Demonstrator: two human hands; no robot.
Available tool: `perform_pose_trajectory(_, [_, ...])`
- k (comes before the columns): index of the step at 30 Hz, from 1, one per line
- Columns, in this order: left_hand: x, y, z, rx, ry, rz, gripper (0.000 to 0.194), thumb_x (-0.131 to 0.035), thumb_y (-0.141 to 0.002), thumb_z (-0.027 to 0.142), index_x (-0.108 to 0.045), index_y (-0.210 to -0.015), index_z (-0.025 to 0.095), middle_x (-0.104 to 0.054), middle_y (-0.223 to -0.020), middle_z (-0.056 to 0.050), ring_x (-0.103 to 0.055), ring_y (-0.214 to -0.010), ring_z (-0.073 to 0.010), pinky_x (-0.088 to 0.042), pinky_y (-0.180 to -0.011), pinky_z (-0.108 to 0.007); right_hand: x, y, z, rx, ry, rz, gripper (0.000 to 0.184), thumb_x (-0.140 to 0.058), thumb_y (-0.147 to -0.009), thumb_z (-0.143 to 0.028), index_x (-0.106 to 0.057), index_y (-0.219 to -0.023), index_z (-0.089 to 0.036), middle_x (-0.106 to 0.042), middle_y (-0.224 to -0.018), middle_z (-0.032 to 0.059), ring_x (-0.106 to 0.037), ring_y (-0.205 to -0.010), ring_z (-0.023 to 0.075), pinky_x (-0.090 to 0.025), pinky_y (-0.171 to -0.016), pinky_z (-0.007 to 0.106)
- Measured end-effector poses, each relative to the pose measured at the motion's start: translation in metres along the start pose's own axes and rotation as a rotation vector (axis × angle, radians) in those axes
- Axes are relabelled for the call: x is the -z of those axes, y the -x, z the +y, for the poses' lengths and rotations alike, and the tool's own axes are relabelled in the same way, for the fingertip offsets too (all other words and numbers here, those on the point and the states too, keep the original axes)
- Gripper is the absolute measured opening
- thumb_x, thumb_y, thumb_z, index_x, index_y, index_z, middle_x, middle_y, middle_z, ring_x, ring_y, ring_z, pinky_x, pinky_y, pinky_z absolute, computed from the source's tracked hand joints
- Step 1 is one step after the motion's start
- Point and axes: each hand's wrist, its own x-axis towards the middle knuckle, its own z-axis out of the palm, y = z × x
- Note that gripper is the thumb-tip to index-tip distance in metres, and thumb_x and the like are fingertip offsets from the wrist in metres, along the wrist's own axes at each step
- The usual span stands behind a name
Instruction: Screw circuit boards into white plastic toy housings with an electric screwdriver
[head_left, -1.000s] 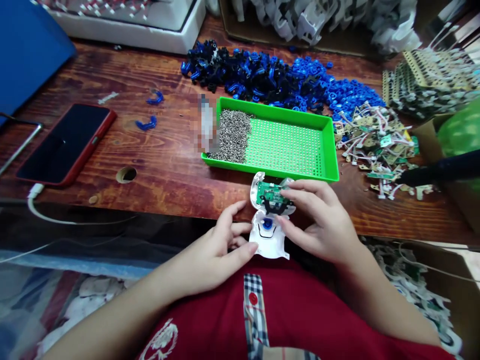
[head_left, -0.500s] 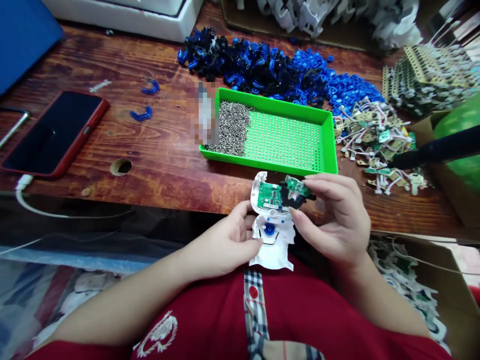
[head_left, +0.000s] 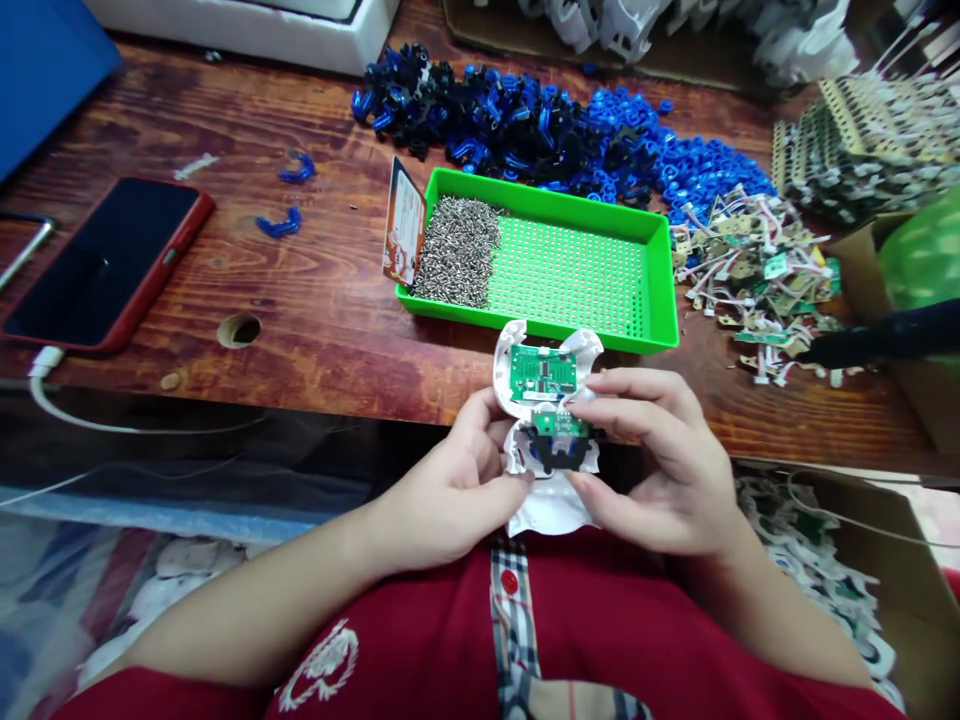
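Just past the table's front edge, my left hand [head_left: 476,480] is closed around the left side of a white plastic housing [head_left: 546,512], thumb on top. A green circuit board [head_left: 541,372] lies in the housing's upper part. Across its middle sits a black bracket [head_left: 561,450] with a small green board [head_left: 553,422] along its upper edge. My right hand [head_left: 652,455] is closed on this bracket, with fingers at the small board and the thumb at the lower right. The blue button seen before in the housing is now mostly hidden under the bracket.
A green tray [head_left: 600,335] holds a heap of small screws [head_left: 457,255], with a printed card [head_left: 405,225] at its left end. Behind lie black and blue parts [head_left: 517,125]. Wired boards [head_left: 765,270] are at right; a phone [head_left: 105,265] charges at left.
My right hand has brought the black bracket with its small board down and left onto the middle of the housing. The larger green board is now uncovered. My left hand keeps its hold.
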Motion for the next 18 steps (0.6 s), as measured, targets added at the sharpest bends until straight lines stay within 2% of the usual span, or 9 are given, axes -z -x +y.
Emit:
perform_pose_trajectory(7, [0.003,0.002,0.0,-0.013,0.058,-0.023,0.044,-0.054,-0.081,0.003,-0.038,-0.116,0.025,-0.056,-0.125,-0.004,-0.058,-0.106,-0.0152,-0.044,-0.079,-0.02,0.016,-0.002,-0.008,0.021,0.065,-0.24,0.043,-0.068,-0.072,-0.025,-0.056,-0.112,-0.016,-0.047,-0.123,0.0107,-0.05,-0.113,0.0178,-0.046,-0.097,0.03])
perform_pose_trajectory(15, [0.004,0.008,-0.001,-0.013,0.027,-0.079,0.058,-0.059,-0.08,0.007,-0.033,-0.129,0.028,-0.051,-0.132,-0.005,-0.052,-0.118,-0.0209,-0.046,-0.079,-0.021,0.019,-0.008,-0.019,0.092,0.255,-0.331,0.036,-0.063,-0.078,-0.028,-0.059,-0.112,-0.016,-0.046,-0.129,0.0109,-0.047,-0.117,0.0198,-0.045,-0.099,0.034])
perform_pose_trajectory(18, [0.004,0.008,-0.002,-0.019,0.012,-0.048,0.057,-0.058,-0.083,0.011,-0.031,-0.131,0.029,-0.048,-0.136,-0.005,-0.05,-0.121,-0.0209,-0.047,-0.081,-0.021,0.018,-0.011,-0.023,0.141,0.331,-0.339,0.033,-0.06,-0.081,-0.026,-0.06,-0.111,-0.014,-0.05,-0.126,0.0119,-0.048,-0.117,0.0211,-0.045,-0.099,0.036])
